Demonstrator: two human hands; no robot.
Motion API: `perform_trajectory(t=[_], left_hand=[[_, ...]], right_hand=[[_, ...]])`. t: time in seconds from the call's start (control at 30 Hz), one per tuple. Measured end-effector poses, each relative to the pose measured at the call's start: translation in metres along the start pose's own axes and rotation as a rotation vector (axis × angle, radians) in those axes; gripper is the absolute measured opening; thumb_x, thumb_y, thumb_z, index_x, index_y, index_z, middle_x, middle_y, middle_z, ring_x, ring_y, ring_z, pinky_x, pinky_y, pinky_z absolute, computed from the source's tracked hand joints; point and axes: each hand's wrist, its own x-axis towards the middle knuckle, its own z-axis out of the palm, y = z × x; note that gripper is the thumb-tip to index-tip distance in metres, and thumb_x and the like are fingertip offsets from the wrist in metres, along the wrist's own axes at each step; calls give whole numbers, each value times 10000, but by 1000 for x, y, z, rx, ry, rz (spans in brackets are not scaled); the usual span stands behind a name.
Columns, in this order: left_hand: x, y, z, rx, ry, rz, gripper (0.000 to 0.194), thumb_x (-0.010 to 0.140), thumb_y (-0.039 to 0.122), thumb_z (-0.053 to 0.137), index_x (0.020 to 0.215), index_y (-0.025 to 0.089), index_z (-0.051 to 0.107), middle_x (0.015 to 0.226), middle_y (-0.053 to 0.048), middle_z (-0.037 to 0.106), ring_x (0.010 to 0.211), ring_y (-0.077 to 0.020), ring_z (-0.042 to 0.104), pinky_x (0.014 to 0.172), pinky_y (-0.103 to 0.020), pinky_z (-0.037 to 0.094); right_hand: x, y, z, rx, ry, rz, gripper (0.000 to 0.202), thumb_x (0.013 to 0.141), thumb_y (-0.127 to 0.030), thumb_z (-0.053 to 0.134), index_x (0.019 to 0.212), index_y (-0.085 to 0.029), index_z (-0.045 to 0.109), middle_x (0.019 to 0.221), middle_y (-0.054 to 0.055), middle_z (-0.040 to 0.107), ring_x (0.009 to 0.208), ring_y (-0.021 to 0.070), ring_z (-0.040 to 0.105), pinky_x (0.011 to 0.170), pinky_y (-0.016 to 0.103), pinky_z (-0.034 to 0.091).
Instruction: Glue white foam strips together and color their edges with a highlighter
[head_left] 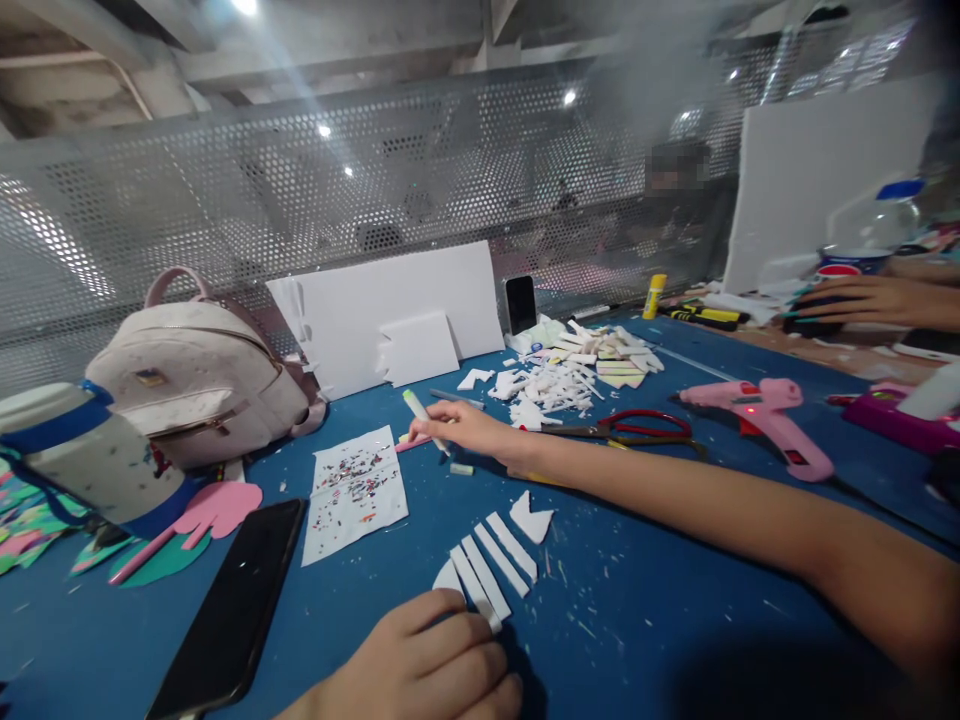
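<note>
Marker handling beside cut pieces, as judged. The right hand [480,432] gripped a marker [414,404] right of the speckled sheet [318,535]; the left hand [442,665], loosely curled, met white strips [486,577] near-right of it, any grip unclear. The next move seemingly called for steady strips.

There was room for my left hand [435,660] to slide over the blue table [330,610] between the black phone [232,600] and the white strips [487,570]. My right arm [675,490] went across like a gate. Past it, the scissors [574,432], the pink glue gun [765,410] and the messy white pile [555,385] were in the way. A big white board [405,290] stood behind like a wall.
</note>
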Motion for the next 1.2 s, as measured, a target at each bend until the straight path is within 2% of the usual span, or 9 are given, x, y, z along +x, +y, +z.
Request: perform_trajectory(t=[0.3,0.47,0.57,0.67,0.73,0.87,0.93,1.03,1.2], left_hand=[[-4,-3,15,95,15,-46,252,1054,153,472,1092,152,721,1013,-8,778,929,-156,713,902,-314,539],[0,-6,23,124,-7,-104,308,1081,274,432,1089,161,718,1067,-1,777,937,-155,705,903,-318,527],[2,-7,26,159,-38,-127,312,1080,290,440,1117,188,732,1138,4,764,1015,-152,686,1009,-311,481],[7,-5,32,258,-125,-121,454,1100,468,347,1261,233,701,1241,6,737,1112,-164,663,1047,-313,460],[11,-4,36,322,-202,-109,519,1101,510,272,1361,254,640,1304,15,713,1167,-164,644,1033,-305,468],[14,-1,46,361,-256,-115,438,1119,287,279,1439,233,573,1385,29,671,1251,-155,596,1203,-326,314],[13,-2,49,358,-288,-119,440,1114,265,292,1472,200,540,1431,8,639,1286,-169,574,1286,-387,149],[11,-7,52,370,-320,-102,467,1116,330,291,1499,170,506,1481,-22,599,1317,-192,559,1307,-448,37],[11,-5,63,391,-283,-195,398,1115,286,339,1419,238,592,1412,55,654,1275,-131,601,1325,-407,106]], right_hand=[[-25,-67,-27,-16,196,-237,169,924,-335,716,897,-173,677,763,-16,610,663,105,517,589,240,420],[-88,-41,-22,-50,54,-100,213,1041,-412,490,995,-214,554,681,-11,661,584,151,628,522,260,443],[-123,-21,-24,-182,26,-40,191,1044,-379,507,1064,-221,613,1072,71,723,1007,218,669,838,339,498],[-146,-15,-31,-281,-37,10,203,1044,-395,521,1102,-251,651,1128,58,723,1070,247,648,948,381,440],[-155,-16,-34,-309,-72,31,217,1048,-411,509,1119,-264,651,1133,55,727,1071,254,654,933,373,439],[-160,-20,-36,-266,-34,59,181,1022,-371,547,1133,-282,658,1177,46,713,1105,244,645,927,337,443],[-160,-17,-35,-135,47,84,129,987,-354,598,979,-256,682,1044,43,720,980,223,657,860,316,463],[-159,-7,-32,61,117,131,326,1020,-437,528,804,-214,626,726,16,617,675,165,586,654,285,460],[-163,6,-37,241,11,137,461,1055,-584,406,1292,-202,504,890,23,631,733,153,578,692,296,490]])
